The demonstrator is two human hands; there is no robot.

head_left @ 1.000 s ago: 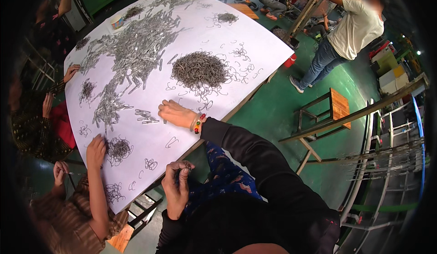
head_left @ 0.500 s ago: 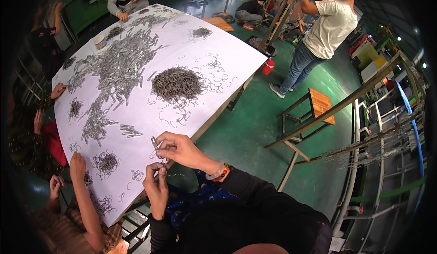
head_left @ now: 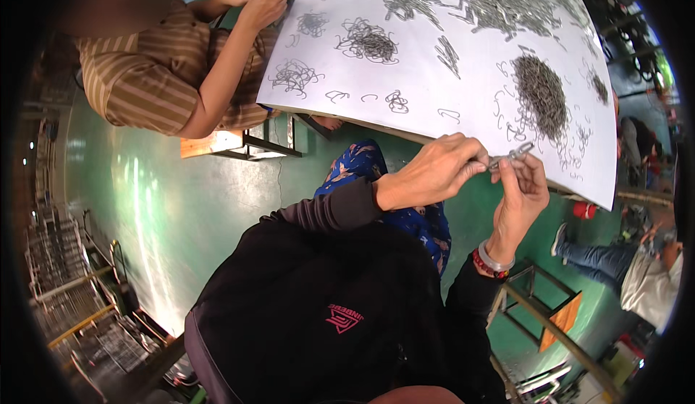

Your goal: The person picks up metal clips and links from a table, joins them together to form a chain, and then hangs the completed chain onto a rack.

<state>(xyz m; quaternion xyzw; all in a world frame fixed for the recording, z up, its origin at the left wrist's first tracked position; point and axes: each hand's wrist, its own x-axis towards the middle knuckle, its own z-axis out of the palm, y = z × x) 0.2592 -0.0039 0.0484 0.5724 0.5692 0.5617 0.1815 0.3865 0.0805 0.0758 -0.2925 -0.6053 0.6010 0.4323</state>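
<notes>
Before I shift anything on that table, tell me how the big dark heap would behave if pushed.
The dark heap would probably spread rather than slide as a block, since it looks loosely piled. Some may snag, given the curved pieces scattered around it. Those look like thin metal wire, so each is probably stiff.

The bare right hand (head_left: 524, 190), over the white table (head_left: 423, 89) a second ago, now holds a slim grey metal piece (head_left: 516, 153) close to the bare left hand (head_left: 436, 172). The co-worker in a brown striped shirt (head_left: 148, 85) has drawn one hand back to the other; the view has turned.
</notes>
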